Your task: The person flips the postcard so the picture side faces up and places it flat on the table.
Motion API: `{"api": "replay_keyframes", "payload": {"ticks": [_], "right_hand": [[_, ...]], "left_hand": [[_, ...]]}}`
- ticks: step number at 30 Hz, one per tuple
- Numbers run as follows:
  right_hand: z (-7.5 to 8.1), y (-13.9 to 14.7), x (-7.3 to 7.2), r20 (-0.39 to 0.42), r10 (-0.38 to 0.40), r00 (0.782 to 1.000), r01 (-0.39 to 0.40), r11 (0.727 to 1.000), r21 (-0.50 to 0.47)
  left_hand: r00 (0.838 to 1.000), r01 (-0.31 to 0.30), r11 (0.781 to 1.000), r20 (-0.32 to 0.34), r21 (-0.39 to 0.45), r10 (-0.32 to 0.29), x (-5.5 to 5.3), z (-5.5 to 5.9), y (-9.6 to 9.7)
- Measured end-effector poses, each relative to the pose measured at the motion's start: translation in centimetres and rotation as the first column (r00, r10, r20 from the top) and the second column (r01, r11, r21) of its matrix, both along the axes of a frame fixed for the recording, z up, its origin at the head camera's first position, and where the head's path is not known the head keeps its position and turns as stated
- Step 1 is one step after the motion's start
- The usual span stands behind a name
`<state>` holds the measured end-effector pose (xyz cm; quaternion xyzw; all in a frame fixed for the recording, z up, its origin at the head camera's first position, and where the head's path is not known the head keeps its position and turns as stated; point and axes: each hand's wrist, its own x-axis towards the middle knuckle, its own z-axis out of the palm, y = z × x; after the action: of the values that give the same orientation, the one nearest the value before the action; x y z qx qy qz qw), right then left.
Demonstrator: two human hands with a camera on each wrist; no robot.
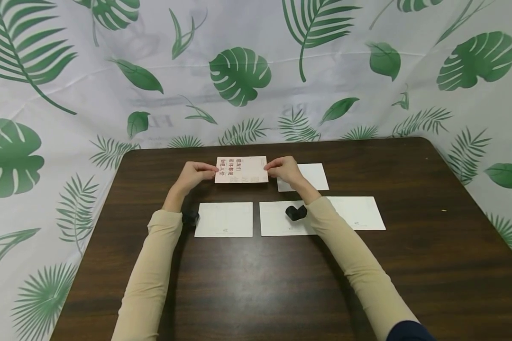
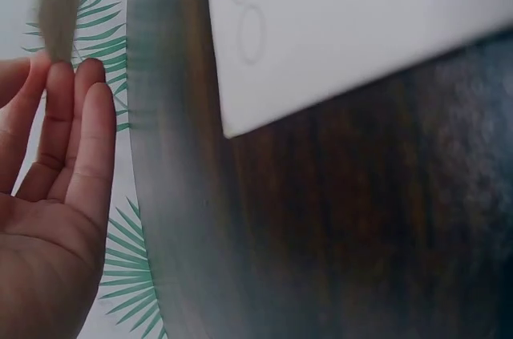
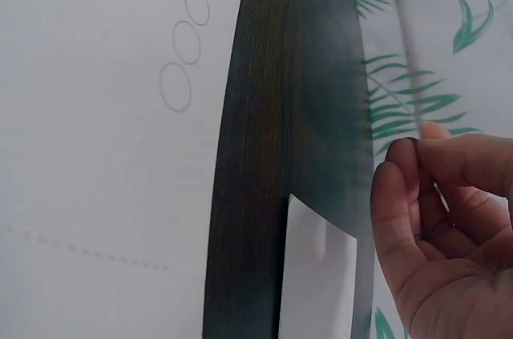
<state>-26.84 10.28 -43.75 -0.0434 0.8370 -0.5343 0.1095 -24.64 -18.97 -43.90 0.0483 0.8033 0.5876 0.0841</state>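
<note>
A pale pink postcard point(image 1: 242, 169) with red characters is held up between both hands beyond the row of white cards. My left hand point(image 1: 195, 175) pinches its left edge between thumb and fingers, and my right hand point(image 1: 285, 169) pinches its right edge. From the left wrist, the postcard point(image 2: 61, 10) appears edge-on above the fingertips of the left hand point(image 2: 60, 179). The right wrist view has the right hand point(image 3: 449, 219) with thumb and fingertips together. Behind the right hand, a white card point(image 1: 315, 177) lies on the table, partly covered by that hand.
Across the dark wooden table point(image 1: 247, 284) lies a row of white cards: a left card point(image 1: 223, 219), a middle card point(image 1: 277, 220) and a right card point(image 1: 360, 213). The right forearm crosses over the last two. A leaf-patterned cloth point(image 1: 247, 28) hangs behind the table.
</note>
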Motion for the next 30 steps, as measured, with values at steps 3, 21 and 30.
{"api": "replay_keyframes", "payload": {"ticks": [3,21,30], "right_hand": [[-0.1,0.1,0.0,0.025,0.008,1.0,-0.008,1.0,0.004],[-0.2,-0.9,0.6,0.047,0.091,0.995,-0.099,0.972,0.211],[0.0,-1.9,0.8,-0.033,0.12,0.992,-0.099,0.922,0.376]], "left_hand": [[1.0,0.018,0.998,0.026,-0.052,-0.016,0.0,-0.1,0.0],[0.996,0.052,0.908,-0.04,-0.416,-0.075,0.1,-0.2,1.3],[0.986,0.052,0.891,-0.117,-0.452,-0.117,0.0,-0.3,1.7]]}}
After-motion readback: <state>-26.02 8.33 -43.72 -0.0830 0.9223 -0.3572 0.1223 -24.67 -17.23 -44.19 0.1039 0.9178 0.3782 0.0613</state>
